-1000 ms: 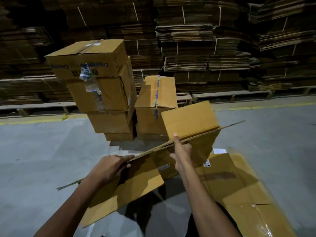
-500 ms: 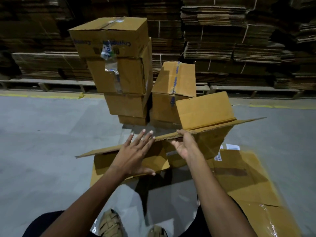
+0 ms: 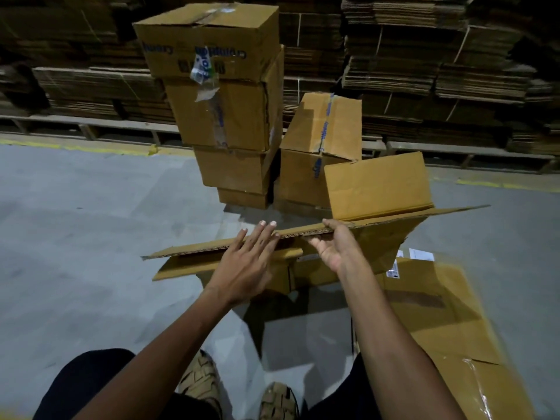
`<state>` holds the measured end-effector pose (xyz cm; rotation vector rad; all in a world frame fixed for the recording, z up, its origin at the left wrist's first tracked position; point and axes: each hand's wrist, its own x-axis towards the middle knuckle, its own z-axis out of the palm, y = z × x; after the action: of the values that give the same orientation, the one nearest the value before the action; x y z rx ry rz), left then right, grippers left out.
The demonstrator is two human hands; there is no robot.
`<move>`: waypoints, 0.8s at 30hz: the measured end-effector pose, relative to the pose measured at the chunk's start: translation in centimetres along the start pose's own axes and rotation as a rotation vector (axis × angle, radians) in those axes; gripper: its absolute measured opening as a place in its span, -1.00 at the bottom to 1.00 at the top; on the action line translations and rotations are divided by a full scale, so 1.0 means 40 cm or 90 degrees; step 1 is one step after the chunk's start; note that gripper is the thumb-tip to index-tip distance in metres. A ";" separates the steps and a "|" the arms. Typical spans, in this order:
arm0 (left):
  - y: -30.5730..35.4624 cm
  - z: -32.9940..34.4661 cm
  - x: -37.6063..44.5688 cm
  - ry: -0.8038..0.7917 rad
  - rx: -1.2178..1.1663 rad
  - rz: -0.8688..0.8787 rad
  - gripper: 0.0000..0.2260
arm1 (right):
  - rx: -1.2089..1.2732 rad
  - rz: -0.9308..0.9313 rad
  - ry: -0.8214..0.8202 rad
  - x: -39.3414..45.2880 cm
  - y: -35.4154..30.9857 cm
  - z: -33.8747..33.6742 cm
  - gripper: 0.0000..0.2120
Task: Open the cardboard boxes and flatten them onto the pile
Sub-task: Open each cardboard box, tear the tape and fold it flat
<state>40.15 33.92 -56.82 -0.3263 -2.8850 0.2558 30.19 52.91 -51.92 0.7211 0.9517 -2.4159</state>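
A collapsed brown cardboard box (image 3: 378,189) hangs edge-on in front of me, one flap standing up at the right and others drooping below. My right hand (image 3: 333,247) grips its near corrugated edge from underneath, thumb on top. My left hand (image 3: 245,262) lies flat against the same edge with its fingers straight. The pile of flattened boxes (image 3: 439,313) lies on the floor at the lower right, under my right arm. Sealed boxes stand behind: a tall stack (image 3: 224,104) and a tilted taped box (image 3: 321,140) beside it.
Grey concrete floor (image 3: 75,237) spreads to the left. Walls of bundled flat cardboard (image 3: 424,56) on wooden pallets fill the background behind a yellow floor line. My shoes (image 3: 200,380) and dark trouser legs show at the bottom edge.
My left hand has let go of the cardboard edge and now presses flat on it. The box has turned closer to level, and my view has tilted down and nearer.
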 end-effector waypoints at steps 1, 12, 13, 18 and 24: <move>-0.001 -0.003 0.008 0.017 -0.006 -0.007 -0.44 | -0.011 0.008 0.000 -0.009 0.001 0.001 -0.67; 0.093 -0.087 0.155 0.013 -0.044 0.006 -0.71 | -0.461 0.046 0.051 -0.020 0.046 -0.031 -0.50; 0.095 -0.085 0.159 0.014 -0.056 0.021 -0.73 | -0.512 0.061 0.053 -0.038 0.032 -0.033 -0.40; 0.073 -0.056 0.161 0.003 -0.097 0.100 -0.80 | -0.765 -0.026 0.049 -0.142 -0.104 -0.039 -0.26; 0.078 -0.001 0.154 0.003 -0.128 0.154 -0.74 | -0.881 -0.589 0.254 -0.069 -0.198 -0.050 -0.68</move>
<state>34.93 38.37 -56.12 -0.7130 -2.8686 0.0022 28.42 60.17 -47.64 0.1665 3.0668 -1.3801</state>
